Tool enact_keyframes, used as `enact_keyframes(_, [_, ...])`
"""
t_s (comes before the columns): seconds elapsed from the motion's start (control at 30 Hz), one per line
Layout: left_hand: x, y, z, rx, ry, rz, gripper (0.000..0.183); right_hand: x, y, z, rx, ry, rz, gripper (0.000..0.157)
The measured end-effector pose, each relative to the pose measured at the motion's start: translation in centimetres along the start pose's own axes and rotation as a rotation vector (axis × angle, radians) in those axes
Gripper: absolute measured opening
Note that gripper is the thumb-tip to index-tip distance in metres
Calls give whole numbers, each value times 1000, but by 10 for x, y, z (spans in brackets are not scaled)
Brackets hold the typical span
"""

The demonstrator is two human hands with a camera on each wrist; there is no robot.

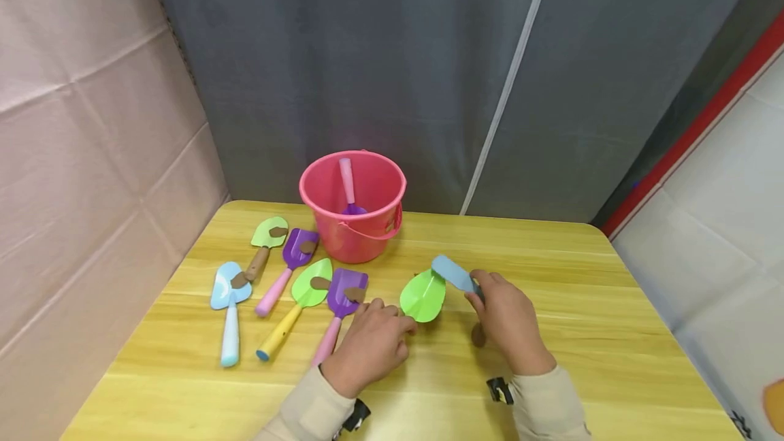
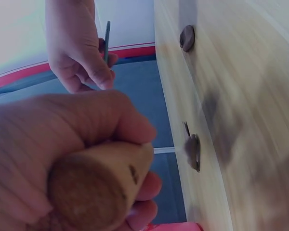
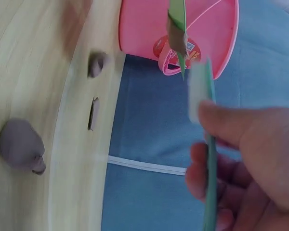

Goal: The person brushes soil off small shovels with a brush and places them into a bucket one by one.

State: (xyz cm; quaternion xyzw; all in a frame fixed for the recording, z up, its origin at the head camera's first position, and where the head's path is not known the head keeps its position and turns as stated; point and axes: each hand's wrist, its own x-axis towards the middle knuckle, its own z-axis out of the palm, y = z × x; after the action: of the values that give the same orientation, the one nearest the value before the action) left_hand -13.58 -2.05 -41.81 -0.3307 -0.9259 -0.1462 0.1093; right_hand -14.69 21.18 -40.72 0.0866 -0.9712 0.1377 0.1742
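My left hand point(image 1: 375, 342) grips the wooden-looking handle point(image 2: 98, 187) of a toy shovel with a leaf-shaped green blade point(image 1: 422, 297), held above the table. In the right wrist view that blade is edge-on, with brown clay-like material point(image 3: 177, 36) on it. My right hand point(image 1: 508, 318) pinches a flat light blue scraper point(image 1: 453, 272), its tip at the upper right edge of the green blade in the head view. Below the right hand a brown lump point(image 1: 478, 335) lies on the table. Smaller brown pieces point(image 3: 96, 64) lie farther back.
A pink bucket point(image 1: 352, 240) stands at the back, a purple shovel with a pink handle point(image 1: 347, 179) inside it. Several toy shovels lie at the left, including a blue one point(image 1: 230, 335) and a yellow-handled one point(image 1: 282, 332), with brown pieces on their blades. Curtains rise behind the table.
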Motion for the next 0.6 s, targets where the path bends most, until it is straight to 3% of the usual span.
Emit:
enact_keyframes(0.13, [-1,-2,1,12,6,-12,27,1,1,-1,15,61,32,35])
enact_keyframes(0.33, [-1,-2,5,22,33,-16,27,0,-11,3,47,-92,-168,34])
enact_keyframes(0.4, [-1,-1,7,29,33,-17,25,-1,-13,5,34,-113,-192,33])
enact_keyframes(0.6, [-1,-1,9,35,14,-21,26,1,-9,5,-46,26,-35,33])
